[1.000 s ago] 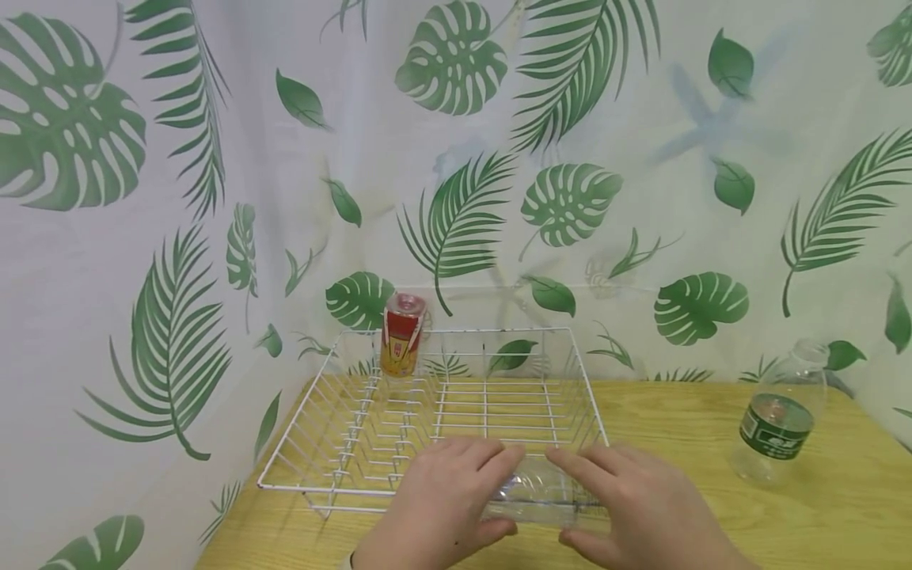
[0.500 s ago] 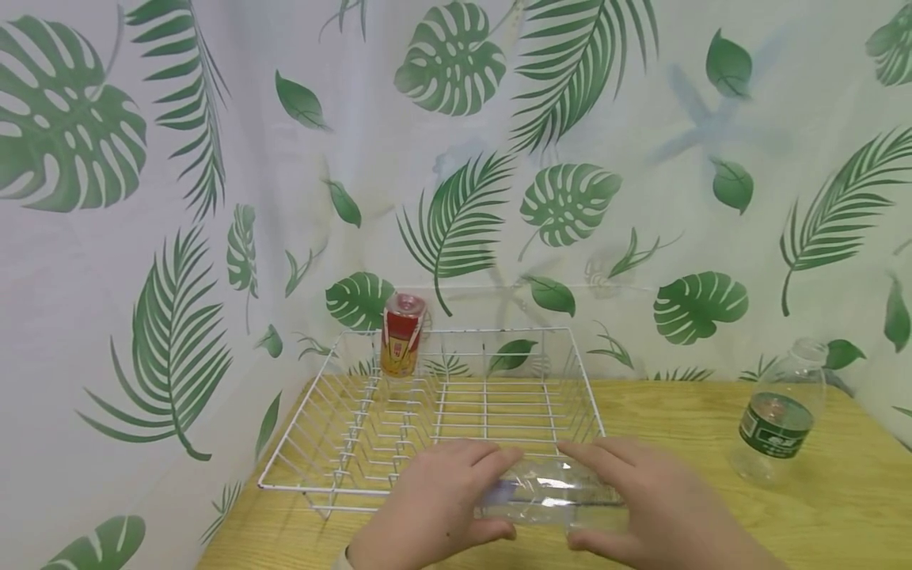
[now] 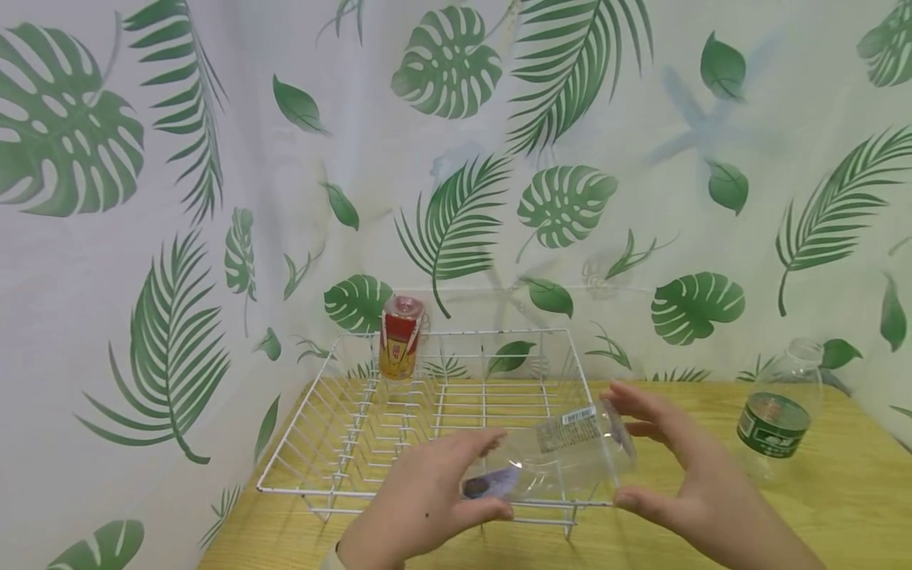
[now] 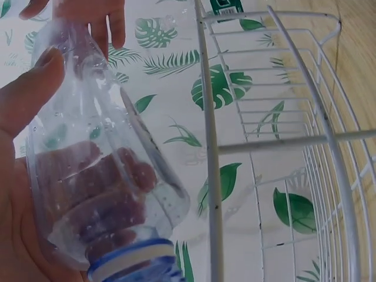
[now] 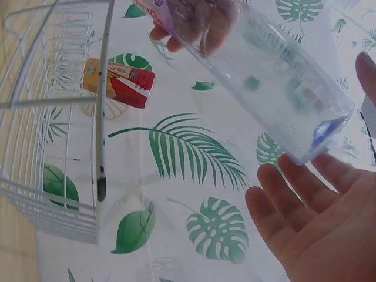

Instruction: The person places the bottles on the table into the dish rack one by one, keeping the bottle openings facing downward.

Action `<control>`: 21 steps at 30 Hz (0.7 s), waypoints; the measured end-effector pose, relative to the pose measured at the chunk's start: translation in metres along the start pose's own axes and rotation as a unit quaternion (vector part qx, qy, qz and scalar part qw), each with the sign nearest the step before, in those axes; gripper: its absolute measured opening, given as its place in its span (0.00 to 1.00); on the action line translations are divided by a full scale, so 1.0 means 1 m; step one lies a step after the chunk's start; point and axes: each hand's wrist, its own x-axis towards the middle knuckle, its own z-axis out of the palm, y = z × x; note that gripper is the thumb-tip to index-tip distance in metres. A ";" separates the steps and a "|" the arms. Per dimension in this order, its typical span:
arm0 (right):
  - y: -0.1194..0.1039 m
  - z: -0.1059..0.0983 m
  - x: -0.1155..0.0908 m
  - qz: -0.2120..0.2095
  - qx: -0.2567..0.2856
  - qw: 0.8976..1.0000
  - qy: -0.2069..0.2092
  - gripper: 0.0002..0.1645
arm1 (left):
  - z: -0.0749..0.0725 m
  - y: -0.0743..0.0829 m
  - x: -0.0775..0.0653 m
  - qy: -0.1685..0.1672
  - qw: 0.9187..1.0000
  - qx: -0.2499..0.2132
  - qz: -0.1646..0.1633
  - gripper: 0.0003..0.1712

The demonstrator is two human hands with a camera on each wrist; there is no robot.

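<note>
Slanting between hands (image 3: 427, 491) (image 3: 691, 467), clear bottle (image 3: 559, 455)

Clear plastic bottle (image 3: 552, 459), tilted sideways

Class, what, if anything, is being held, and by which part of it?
The left hand holds a clear, purple-labelled plastic bottle around its upper half, the neck end.

I work in soft, even light, the white leaf-printed sheet (image 3: 627, 127) tinged violet at left in the head view. Pale glare streaks the clear plastic bottle (image 3: 549, 463). My wrist views look cooler and hazier; in the left one, bars of the white wire rack (image 4: 270, 144) bow.
</note>
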 end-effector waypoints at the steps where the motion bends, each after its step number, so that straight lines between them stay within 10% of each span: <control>1: 0.001 0.000 0.000 0.001 0.020 1.000 0.001 0.63 | 0.001 0.000 0.000 0.000 1.000 -0.012 0.000 0.44; 6: 0.006 0.003 0.001 -0.025 0.184 0.983 -0.002 0.55 | 0.006 0.002 0.002 -0.013 0.993 -0.119 -0.010 0.40; 12: 0.007 0.013 0.001 -0.010 0.389 0.921 -0.022 0.46 | 0.016 0.006 0.006 -0.050 0.964 -0.260 -0.033 0.38; 21: 0.004 0.033 0.002 -0.018 0.478 0.877 -0.053 0.46 | 0.027 0.013 0.007 -0.062 0.932 -0.355 -0.023 0.38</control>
